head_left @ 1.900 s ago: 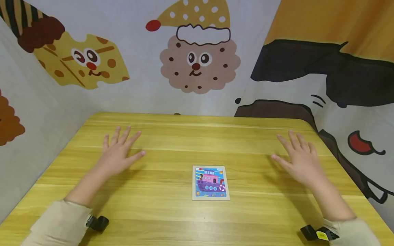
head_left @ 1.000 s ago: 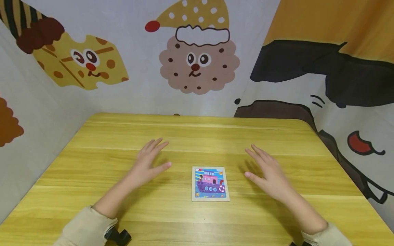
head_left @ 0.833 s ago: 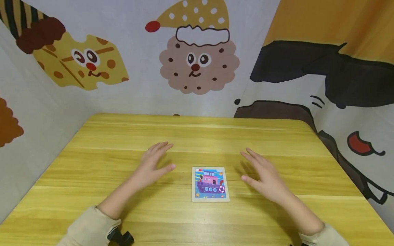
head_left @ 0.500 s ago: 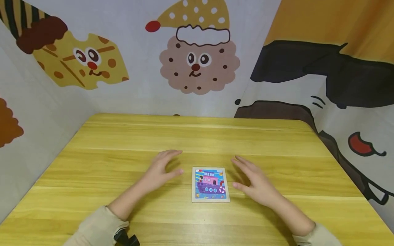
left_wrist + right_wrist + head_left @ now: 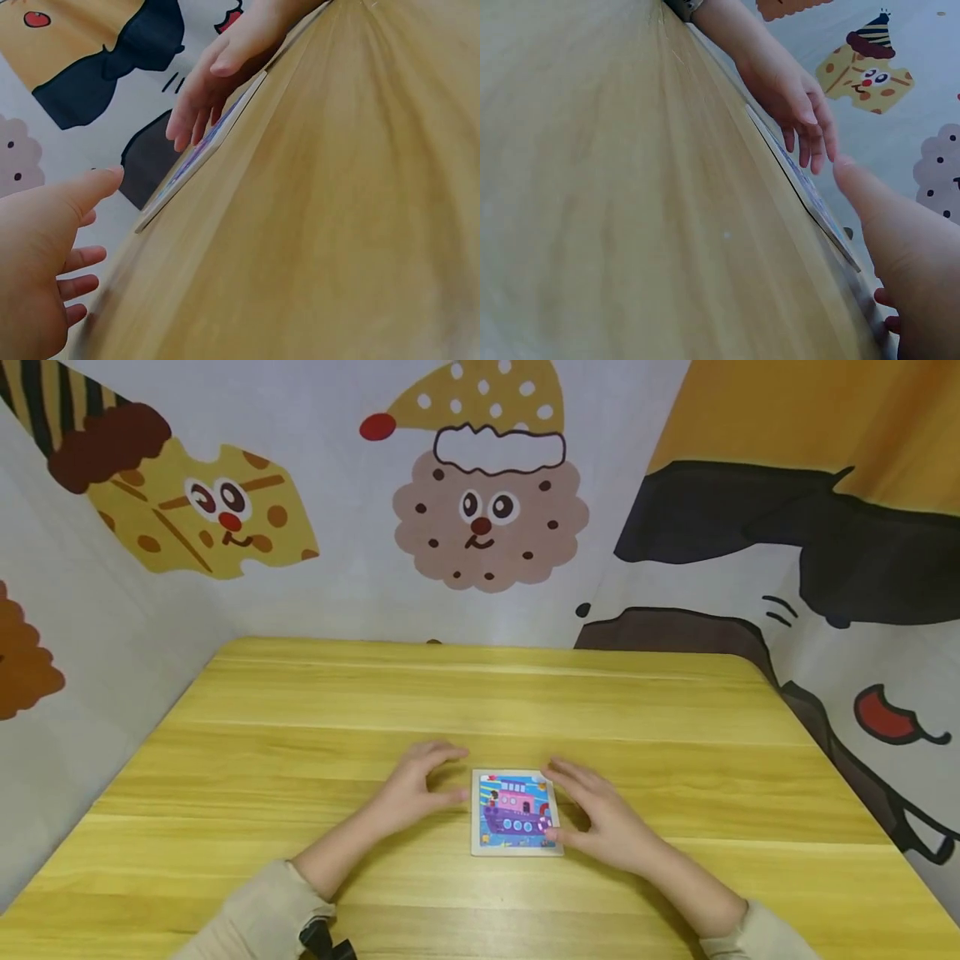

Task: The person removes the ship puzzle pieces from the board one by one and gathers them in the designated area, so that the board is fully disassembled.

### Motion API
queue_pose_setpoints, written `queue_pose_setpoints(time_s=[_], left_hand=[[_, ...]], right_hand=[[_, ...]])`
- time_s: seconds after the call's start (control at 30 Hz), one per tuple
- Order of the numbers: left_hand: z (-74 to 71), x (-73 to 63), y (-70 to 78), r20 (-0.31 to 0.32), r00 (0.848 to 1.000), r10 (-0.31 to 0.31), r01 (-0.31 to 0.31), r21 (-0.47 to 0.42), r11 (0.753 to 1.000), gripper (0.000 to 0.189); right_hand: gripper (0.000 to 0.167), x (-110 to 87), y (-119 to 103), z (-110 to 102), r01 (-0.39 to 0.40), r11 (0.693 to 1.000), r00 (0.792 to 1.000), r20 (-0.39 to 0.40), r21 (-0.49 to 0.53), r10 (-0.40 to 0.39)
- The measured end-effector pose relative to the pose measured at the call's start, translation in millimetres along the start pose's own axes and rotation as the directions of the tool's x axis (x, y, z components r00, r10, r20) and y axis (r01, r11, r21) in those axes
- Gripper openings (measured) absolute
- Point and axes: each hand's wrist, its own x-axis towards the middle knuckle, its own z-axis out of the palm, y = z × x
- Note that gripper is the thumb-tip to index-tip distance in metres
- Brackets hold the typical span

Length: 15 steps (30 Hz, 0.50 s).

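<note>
A square picture puzzle (image 5: 516, 812) with a pale frame and a purple and pink boat lies flat on the table. My left hand (image 5: 411, 789) is just off its left edge, thumb and fingers spread apart with nothing between them. On the other side, my right hand (image 5: 606, 818) overlaps the puzzle's right edge in the head view, its thumb and fingers held apart. In the left wrist view the thin puzzle board (image 5: 201, 154) appears edge-on, and the fingers of the right hand (image 5: 229, 71) hang close over it.
The wood-grain table (image 5: 480, 702) has rounded far corners. Behind it hangs a white cloth (image 5: 337, 602) printed with a cheese, a cookie in a hat and a dark animal figure. A black wrist camera (image 5: 326, 939) sits at the left sleeve.
Both hands have moved inward from the table's sides to the puzzle, their spread fingers becoming more bent. The puzzle lies in the same place.
</note>
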Motion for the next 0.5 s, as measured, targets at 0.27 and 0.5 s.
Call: queue_pose_setpoints(time_s=[0.27,0.5], left_hand=[[9.0,4.2,-1.1,0.023,0.999,0.034,-0.035,0.041,0.999,0.053],[13.2,9.5,-1.0,0.020,0.994,0.107,-0.108,0.074,0.991,0.047]], right_hand=[[0.085,-1.5,1.7,2.7,0.016,0.999,0.999,0.034,-0.038,-0.015],[0.086,0.5,1.2,5.1,0.023,0.998,0.998,0.052,-0.064,-0.020]])
